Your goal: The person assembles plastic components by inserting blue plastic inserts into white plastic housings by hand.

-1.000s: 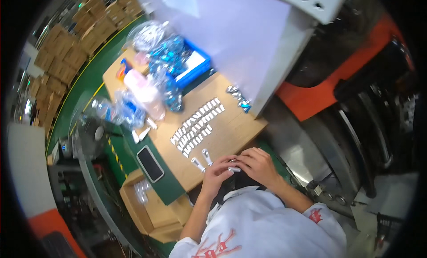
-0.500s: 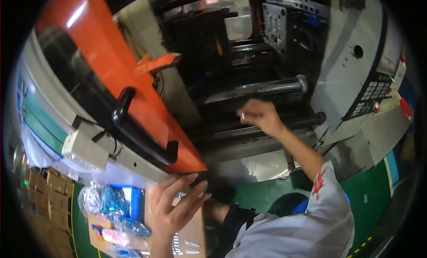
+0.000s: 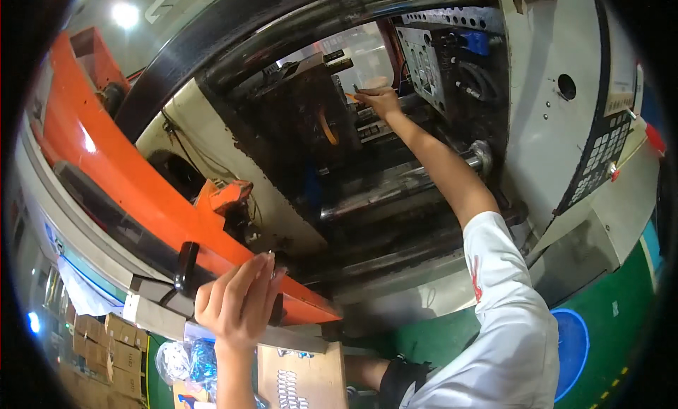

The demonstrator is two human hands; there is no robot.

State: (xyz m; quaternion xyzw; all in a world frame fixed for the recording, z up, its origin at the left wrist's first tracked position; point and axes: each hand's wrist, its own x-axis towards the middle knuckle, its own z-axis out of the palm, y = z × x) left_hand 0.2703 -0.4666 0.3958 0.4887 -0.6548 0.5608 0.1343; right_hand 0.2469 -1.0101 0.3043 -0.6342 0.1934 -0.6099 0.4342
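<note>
My right hand (image 3: pixel 381 102) is stretched deep into an injection moulding machine, between the dark mould half (image 3: pixel 300 119) on the left and the grey mould half (image 3: pixel 424 63) on the right. Its fingers are pinched together at the left mould half's face; a small piece at the tips is too tiny to name. In front of the orange door (image 3: pixel 169 218), my left hand (image 3: pixel 240 299) is raised with fingers curled together. A small shiny metal piece (image 3: pixel 272 256) shows at its fingertips. The black door handle (image 3: pixel 186 268) is just behind that hand.
Steel tie bars (image 3: pixel 402 179) cross the machine opening. A keypad panel (image 3: pixel 597 155) stands at the right. Below my left hand, a wooden board (image 3: pixel 272 359) carries rows of small metallic parts (image 3: pixel 287 389) beside plastic bags (image 3: pixel 187 359). A blue bucket (image 3: pixel 571 352) sits on the green floor.
My right hand has reached from the near tie bars far in between the mould halves. My left hand has moved left and slightly up, fingers closer together. The view has shifted.
</note>
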